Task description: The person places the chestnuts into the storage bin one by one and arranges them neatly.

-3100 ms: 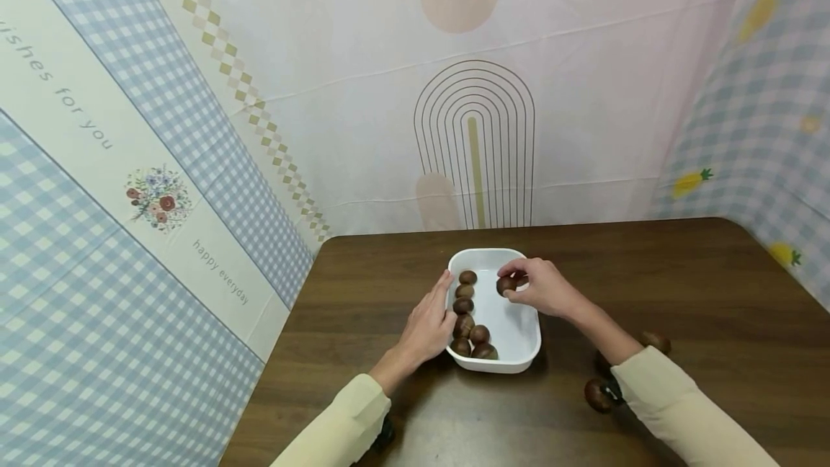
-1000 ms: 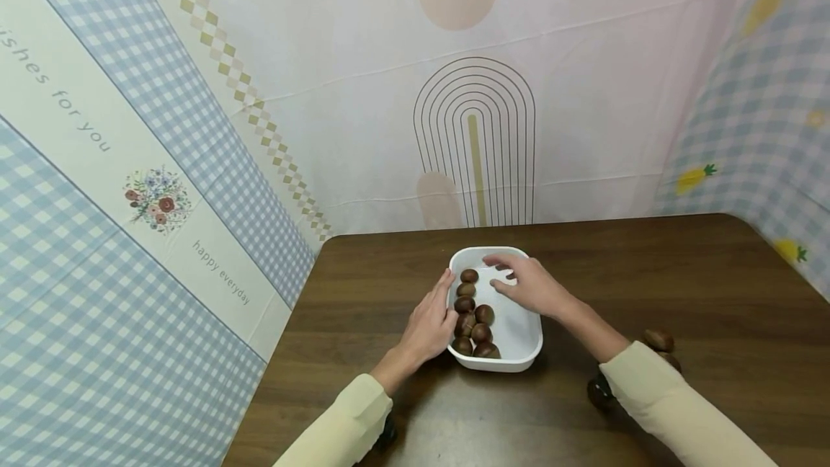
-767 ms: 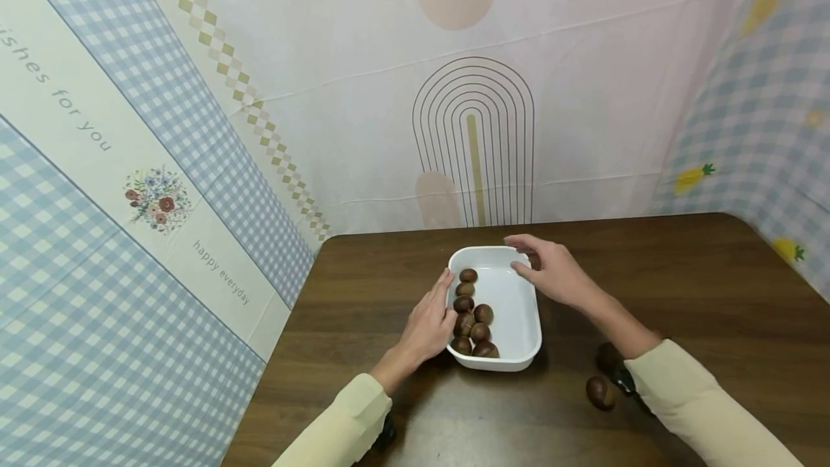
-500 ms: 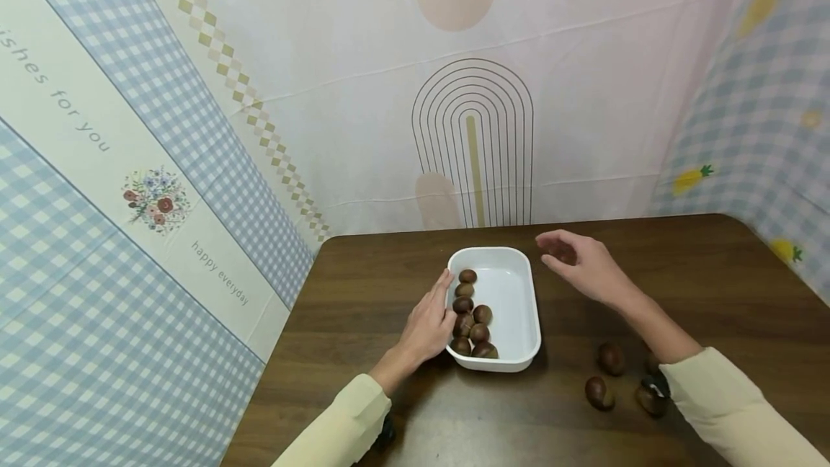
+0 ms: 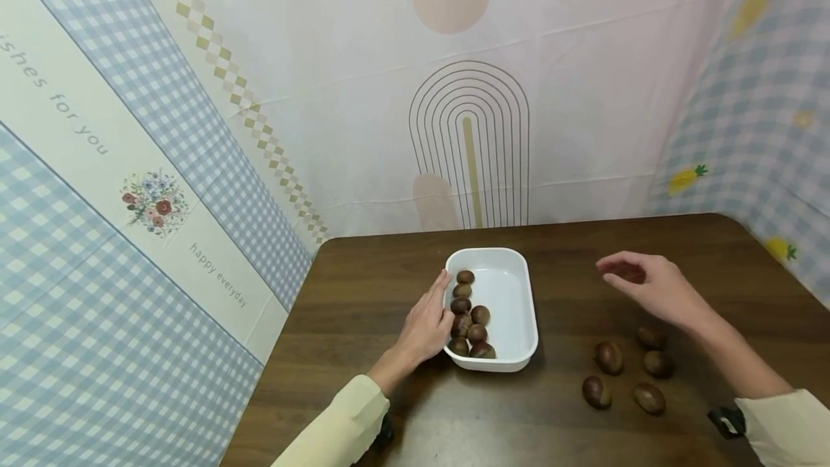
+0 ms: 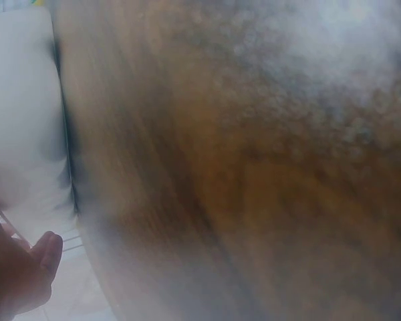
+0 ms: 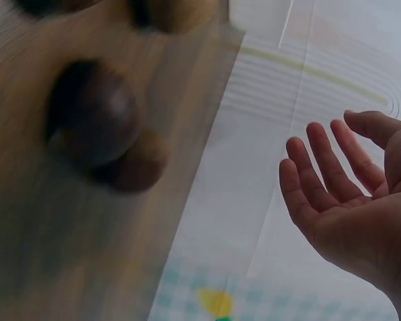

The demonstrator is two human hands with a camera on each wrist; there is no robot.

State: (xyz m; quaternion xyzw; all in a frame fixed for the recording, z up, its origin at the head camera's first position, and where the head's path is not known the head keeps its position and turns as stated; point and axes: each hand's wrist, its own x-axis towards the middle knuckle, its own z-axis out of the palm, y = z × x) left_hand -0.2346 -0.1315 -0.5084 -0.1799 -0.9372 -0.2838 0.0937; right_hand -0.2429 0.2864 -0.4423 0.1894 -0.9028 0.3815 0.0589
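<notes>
Item: white rectangular tray with rounded corners [image 5: 533, 323], material uncertain, standing on a dark brown wood-grain table [image 5: 519, 420]. Contents: eight glossy brown, chestnut-like nuts, five in a line along the left wall and three beside them at the near left. The right part of the floor is bare.

Addition: one brown nut with a rounded top [image 5: 480, 315], farthest of the inner three. Three seconds ago seven nuts lay in the tray and the right hand held another above it; the count is now eight, so that nut was probably the one added.

Right hand [image 5: 642, 281]: moved from over the tray to above the table, well to its right. Thumb and fingers are apart and curved; no nut shows between them in the right wrist view.

Left hand [image 5: 424, 323]: unchanged, laid along the tray's left rim, fingers extended, not wrapped round it.

Outside the tray: five loose brown nuts [image 5: 609, 357] on the table at right, uncovered as the right sleeve [image 5: 787, 424] drew aside. Judged from this, the transfer is part done: eight in, five out, with the right hand free near the remainder.
</notes>
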